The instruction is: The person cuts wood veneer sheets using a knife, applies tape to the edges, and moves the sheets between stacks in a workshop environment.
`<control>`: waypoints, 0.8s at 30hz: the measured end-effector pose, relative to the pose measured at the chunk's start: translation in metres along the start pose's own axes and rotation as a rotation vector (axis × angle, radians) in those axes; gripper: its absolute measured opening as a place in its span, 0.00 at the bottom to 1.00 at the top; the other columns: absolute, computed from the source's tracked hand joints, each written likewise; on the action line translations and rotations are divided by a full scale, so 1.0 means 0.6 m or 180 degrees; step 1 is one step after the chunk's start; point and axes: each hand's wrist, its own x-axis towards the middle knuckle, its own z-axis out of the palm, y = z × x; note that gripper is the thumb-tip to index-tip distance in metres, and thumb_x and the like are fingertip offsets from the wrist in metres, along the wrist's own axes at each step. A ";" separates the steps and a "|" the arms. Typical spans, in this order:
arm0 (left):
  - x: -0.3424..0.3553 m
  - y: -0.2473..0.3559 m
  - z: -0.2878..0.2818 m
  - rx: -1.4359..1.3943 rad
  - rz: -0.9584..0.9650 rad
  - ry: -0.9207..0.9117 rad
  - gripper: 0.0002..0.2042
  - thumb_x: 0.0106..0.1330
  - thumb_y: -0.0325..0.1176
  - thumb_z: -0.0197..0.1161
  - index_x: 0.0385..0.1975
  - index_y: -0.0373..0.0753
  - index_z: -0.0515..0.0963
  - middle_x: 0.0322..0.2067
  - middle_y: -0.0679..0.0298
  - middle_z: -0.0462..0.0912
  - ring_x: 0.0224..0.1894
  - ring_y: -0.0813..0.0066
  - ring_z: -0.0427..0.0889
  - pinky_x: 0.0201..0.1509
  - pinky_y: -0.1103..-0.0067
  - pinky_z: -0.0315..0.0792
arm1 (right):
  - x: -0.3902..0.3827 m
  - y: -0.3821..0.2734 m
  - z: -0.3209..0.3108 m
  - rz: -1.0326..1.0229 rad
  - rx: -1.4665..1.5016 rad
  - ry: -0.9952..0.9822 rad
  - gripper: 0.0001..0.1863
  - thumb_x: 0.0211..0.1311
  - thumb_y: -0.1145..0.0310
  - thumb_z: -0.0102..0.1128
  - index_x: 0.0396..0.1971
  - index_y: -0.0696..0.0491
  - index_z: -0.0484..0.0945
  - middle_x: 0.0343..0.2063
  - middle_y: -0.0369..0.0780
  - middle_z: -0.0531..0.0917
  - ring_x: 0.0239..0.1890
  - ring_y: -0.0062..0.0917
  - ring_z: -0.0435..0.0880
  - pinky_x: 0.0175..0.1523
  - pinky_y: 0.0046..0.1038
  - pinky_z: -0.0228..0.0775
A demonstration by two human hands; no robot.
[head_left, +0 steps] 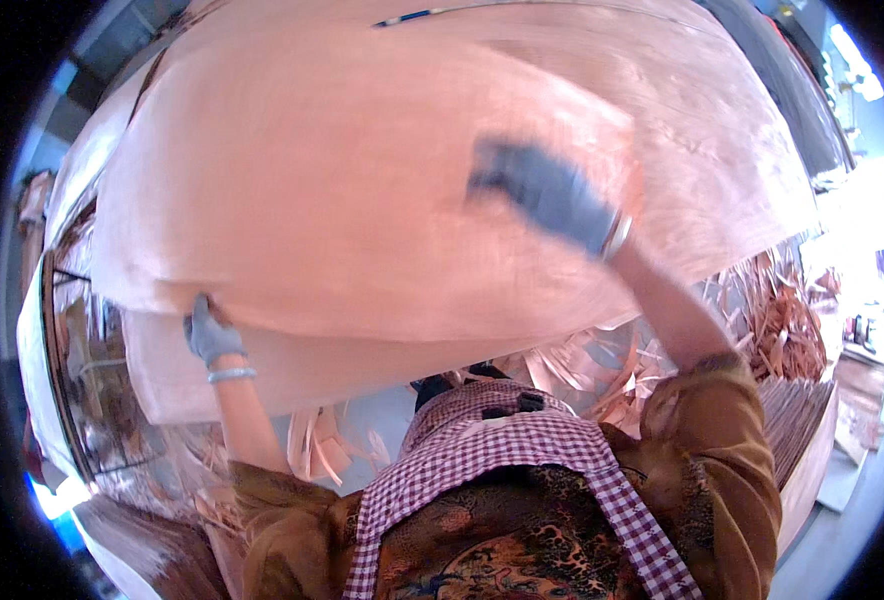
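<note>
A large, thin, pinkish-tan wood veneer sheet (342,180) spreads in front of me, its near edge curving. My left hand (212,332), in a grey-blue glove, pinches that edge near the left corner, thumb on top. Over the right part of the sheet is my right hand (547,200), gloved alike and smeared by motion. Its fingers seem bent, but whether they hold anything is not clear. Below the near edge another pale sheet (262,370) shows, and more veneer (722,180) lies to the right.
A thin blue-and-white rod (407,18) lies at the far edge. Torn veneer strips (787,320) pile up at the right, with more scraps (317,445) on the floor. Veneer stacks stand at the lower right (802,425) and lower left (147,545). A dark frame (62,350) is at left.
</note>
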 end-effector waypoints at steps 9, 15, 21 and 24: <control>-0.082 -0.101 -0.018 0.2568 0.1048 -0.0047 0.04 0.57 0.30 0.57 0.26 0.37 0.72 0.24 0.63 0.74 0.28 0.70 0.72 0.33 0.73 0.68 | -0.225 -0.189 0.016 0.0824 0.0339 -0.1228 0.41 0.34 0.48 0.69 0.54 0.46 0.69 0.60 0.47 0.61 0.49 0.46 0.67 0.46 0.44 0.69; -0.150 -0.111 -0.002 -0.0329 -0.0378 0.0347 0.07 0.56 0.26 0.62 0.32 0.37 0.71 0.28 0.68 0.75 0.28 0.76 0.75 0.32 0.78 0.70 | -0.250 -0.188 0.011 0.1230 0.0590 -0.1490 0.39 0.33 0.58 0.72 0.52 0.50 0.68 0.59 0.44 0.62 0.50 0.46 0.66 0.48 0.42 0.68; -0.154 -0.030 -0.010 -0.1018 -0.1171 -0.0290 0.07 0.60 0.33 0.59 0.34 0.38 0.71 0.30 0.68 0.76 0.30 0.78 0.77 0.35 0.78 0.76 | -0.236 -0.237 0.004 0.1579 0.0541 -0.1545 0.43 0.29 0.58 0.74 0.53 0.50 0.67 0.58 0.43 0.63 0.51 0.45 0.66 0.49 0.41 0.68; -0.112 -0.009 -0.021 -0.1044 -0.1106 -0.0581 0.07 0.63 0.35 0.56 0.33 0.39 0.71 0.29 0.68 0.75 0.30 0.77 0.78 0.37 0.77 0.76 | -0.229 -0.254 0.031 0.1641 0.0355 -0.1156 0.33 0.38 0.62 0.69 0.49 0.51 0.70 0.53 0.43 0.68 0.51 0.43 0.68 0.50 0.39 0.67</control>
